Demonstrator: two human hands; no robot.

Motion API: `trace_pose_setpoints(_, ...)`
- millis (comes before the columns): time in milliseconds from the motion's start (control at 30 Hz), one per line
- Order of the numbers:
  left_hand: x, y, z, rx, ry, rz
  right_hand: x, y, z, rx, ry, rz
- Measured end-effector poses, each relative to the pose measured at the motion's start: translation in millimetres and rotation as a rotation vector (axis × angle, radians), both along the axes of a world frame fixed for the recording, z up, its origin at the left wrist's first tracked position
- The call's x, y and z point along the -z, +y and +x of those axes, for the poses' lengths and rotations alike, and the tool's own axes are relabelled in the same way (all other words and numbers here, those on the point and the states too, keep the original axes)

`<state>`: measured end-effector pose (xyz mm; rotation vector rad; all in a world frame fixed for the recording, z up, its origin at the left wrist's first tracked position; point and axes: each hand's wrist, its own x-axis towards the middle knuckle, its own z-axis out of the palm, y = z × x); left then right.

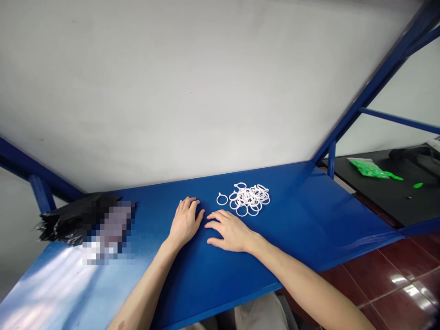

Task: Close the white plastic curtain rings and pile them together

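My left hand (pixel 185 221) lies flat on the blue table (pixel 309 215), palm down, fingers stretched out and holding nothing. My right hand (pixel 230 230) rests flat beside it, fingers spread and pointing left, also empty. Just beyond the right hand lies a pile of several white plastic rings (pixel 250 199), with one single ring (pixel 222 199) apart at its left. Neither hand touches the rings.
A black plastic bag (pixel 74 219) sits at the table's left, beside a blurred patch. A white wall stands close behind the table. At the right, a black table (pixel 385 192) holds a green bag (pixel 367 167) and small green pieces. Red floor tiles show below.
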<state>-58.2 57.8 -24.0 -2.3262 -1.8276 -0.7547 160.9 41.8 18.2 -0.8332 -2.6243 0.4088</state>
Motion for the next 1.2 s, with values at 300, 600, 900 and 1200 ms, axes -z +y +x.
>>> trace_pose_setpoints(300, 0.2, 0, -2, 0.004, 0.017, -0.015, -0.7, 1, 0, 0.001, 0.007, -0.013)
trace_pose_setpoints(600, 3.2, 1, -3, 0.020, 0.010, -0.011, 2.0, 10, 5, 0.112, 0.110, 0.171)
trace_pose_setpoints(900, -5.2, -1, 0, 0.021, 0.001, -0.034, 15.2, 35, 13, 0.374, 0.008, 0.392)
trace_pose_setpoints(1200, -38.4, -20, 29, 0.320, 0.066, 0.067, 6.3, 18, 7, 0.183, 0.031, 0.369)
